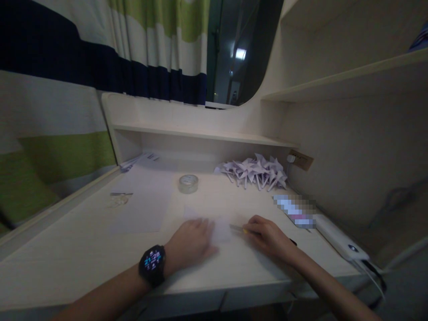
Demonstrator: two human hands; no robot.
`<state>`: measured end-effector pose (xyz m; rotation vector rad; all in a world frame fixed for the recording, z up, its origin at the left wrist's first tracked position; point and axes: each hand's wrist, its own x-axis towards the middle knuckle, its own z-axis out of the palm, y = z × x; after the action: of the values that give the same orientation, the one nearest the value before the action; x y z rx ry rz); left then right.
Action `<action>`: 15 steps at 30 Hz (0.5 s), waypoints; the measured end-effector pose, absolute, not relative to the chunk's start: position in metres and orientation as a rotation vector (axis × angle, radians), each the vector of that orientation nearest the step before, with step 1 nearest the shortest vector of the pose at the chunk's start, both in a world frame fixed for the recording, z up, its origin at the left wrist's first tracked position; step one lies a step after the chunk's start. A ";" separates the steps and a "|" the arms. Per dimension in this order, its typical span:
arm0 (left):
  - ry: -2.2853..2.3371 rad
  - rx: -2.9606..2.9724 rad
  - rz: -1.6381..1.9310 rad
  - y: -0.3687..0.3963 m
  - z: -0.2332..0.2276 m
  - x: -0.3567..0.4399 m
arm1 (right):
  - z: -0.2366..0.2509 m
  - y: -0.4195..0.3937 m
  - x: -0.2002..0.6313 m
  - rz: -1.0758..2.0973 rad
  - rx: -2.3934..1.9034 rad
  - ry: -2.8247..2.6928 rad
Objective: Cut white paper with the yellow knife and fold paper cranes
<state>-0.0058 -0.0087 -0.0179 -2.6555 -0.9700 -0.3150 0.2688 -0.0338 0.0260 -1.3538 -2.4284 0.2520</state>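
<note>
My left hand [190,242] lies flat, palm down, pressing on a small white sheet of paper [221,227] on the pale desk [83,249]; a dark smartwatch [152,263] sits on that wrist. My right hand [267,235] is just right of the sheet and grips a thin knife-like tool [238,228] with a yellowish handle, its tip touching the paper's right part. Both hands are close together near the desk's front edge.
A roll of clear tape [188,183] stands mid-desk. A pile of folded white paper cranes [254,171] lies at the back right. A larger white sheet [143,205] lies left, a white power strip [337,238] at the right edge, and shelves above.
</note>
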 end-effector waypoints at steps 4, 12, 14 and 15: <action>-1.058 -2.724 -0.482 -0.014 -0.015 -0.008 | 0.025 -0.034 0.267 0.245 -1.329 -2.452; -1.235 -2.914 -0.703 -0.002 -0.009 -0.010 | 0.016 -0.034 0.259 0.238 -1.247 -2.450; -1.248 -2.974 -0.752 0.004 -0.011 -0.011 | 0.011 -0.033 0.258 0.251 -1.213 -2.434; -1.249 -3.002 -0.786 0.007 -0.013 -0.012 | 0.009 -0.033 0.257 0.257 -1.197 -2.428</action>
<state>-0.0118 0.0065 -0.0127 -3.0017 -1.2485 -0.7856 0.2569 -0.0329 0.0088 -1.1968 -2.4282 0.2572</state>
